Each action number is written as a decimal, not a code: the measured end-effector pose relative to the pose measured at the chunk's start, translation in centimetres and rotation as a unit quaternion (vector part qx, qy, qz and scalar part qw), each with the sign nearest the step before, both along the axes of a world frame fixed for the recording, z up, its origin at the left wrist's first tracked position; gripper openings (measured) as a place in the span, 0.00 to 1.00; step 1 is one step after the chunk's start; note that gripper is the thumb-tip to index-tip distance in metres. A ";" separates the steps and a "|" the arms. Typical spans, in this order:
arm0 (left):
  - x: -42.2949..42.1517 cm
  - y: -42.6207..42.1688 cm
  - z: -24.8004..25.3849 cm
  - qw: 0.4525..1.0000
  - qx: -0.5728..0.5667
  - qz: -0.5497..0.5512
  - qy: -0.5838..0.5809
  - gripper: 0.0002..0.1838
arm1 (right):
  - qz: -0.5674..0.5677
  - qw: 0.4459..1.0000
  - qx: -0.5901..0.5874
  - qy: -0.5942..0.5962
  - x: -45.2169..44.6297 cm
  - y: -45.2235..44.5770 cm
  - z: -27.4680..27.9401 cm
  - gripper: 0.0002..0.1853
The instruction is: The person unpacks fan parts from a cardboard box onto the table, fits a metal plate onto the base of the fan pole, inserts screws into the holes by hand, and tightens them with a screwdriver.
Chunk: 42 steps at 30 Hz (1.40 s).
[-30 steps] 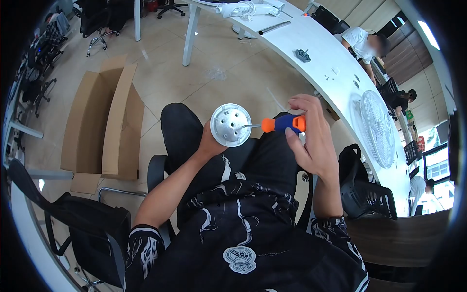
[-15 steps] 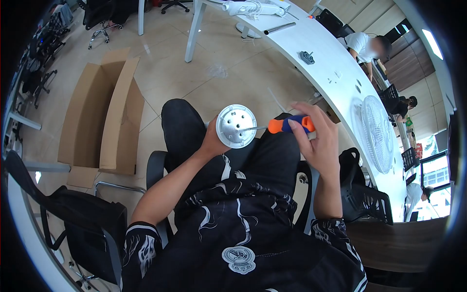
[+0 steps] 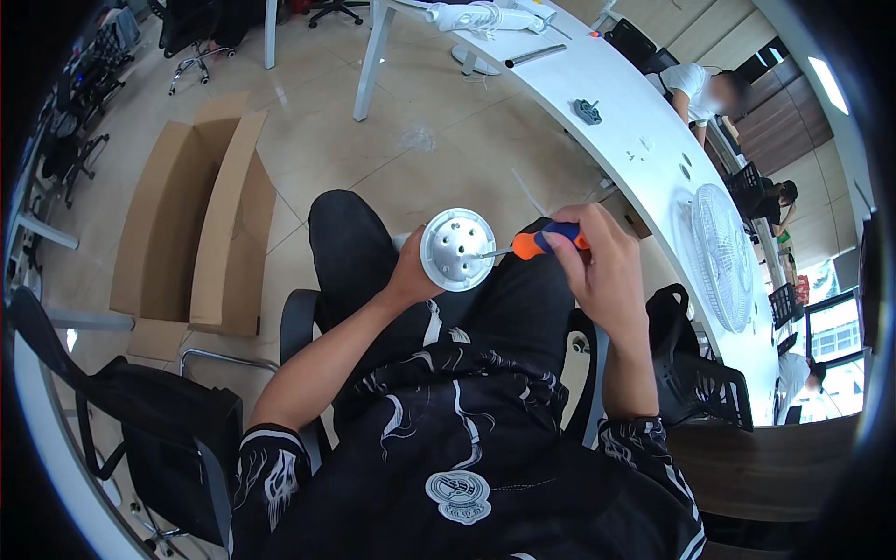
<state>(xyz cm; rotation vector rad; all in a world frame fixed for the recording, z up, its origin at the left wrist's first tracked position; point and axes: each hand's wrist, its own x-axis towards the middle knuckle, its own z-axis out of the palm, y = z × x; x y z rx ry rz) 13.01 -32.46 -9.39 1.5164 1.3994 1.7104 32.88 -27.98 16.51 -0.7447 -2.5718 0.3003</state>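
Above my lap, my left hand [image 3: 411, 271] is wrapped round the side of a round white part with a metal face [image 3: 455, 266], its holed end turned up towards me. Several small holes or screw heads dot that face. My right hand [image 3: 605, 266] grips a screwdriver [image 3: 530, 245] with an orange and blue handle. The thin shaft points left, and its tip reaches the metal face right of the middle; whether it sits in a screw cannot be made out. Most of the white part's body is hidden below its face.
An open cardboard box [image 3: 219, 233] stands on the floor at left, near a black chair [image 3: 177, 439]. Along the right runs a white table [image 3: 635, 121] with a fan grille [image 3: 723, 257], a grey part [image 3: 587, 111], a dark tube [image 3: 536, 56] and a white fan body [image 3: 485, 16]. People sit beyond it.
The round white part has shifted slightly right and down. My right hand has turned and closed further round the screwdriver handle, and the tip now lies further right on the face.
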 end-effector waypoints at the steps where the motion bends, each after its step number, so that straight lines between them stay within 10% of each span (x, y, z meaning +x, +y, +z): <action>1: 0.1 0.1 -0.1 1.000 -0.003 0.002 0.001 0.40 | 0.028 0.999 0.013 0.016 0.1 0.4 -0.3 0.14; 11: -0.3 -0.2 1.6 1.000 0.005 0.000 -0.024 0.38 | -0.013 0.993 -0.116 0.032 0.9 -1.1 0.5 0.18; 42: -0.1 -0.1 1.5 1.000 0.019 0.008 -0.019 0.38 | 0.133 0.982 -0.014 0.132 -0.2 0.7 -0.8 0.17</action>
